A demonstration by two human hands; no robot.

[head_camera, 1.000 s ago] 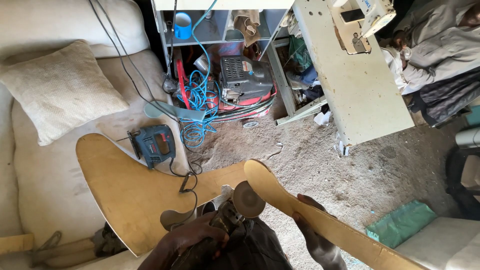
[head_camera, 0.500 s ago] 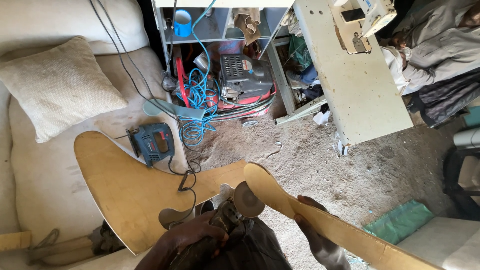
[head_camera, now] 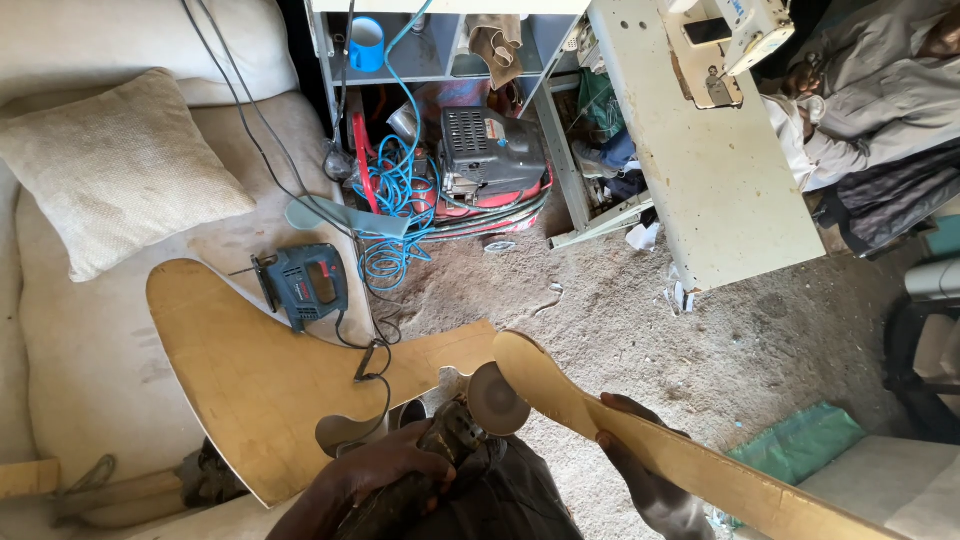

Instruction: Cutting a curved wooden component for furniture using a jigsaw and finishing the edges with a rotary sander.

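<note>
On the sofa (head_camera: 90, 340), big curved board (head_camera: 250, 390) lying flat, jigsaw (head_camera: 305, 285) beside. Narrow board (head_camera: 640, 445) gripped in right hand (head_camera: 640, 480), disc sander (head_camera: 470, 420) clasped by left hand (head_camera: 385, 470). Probably edge sanding; steady contact needed.

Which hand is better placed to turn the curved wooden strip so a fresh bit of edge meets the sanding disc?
Right, probably. The right hand grips the curved wooden strip just behind the sanding disc. The left hand is wrapped around the grinder body and looks needed to steady it.
</note>
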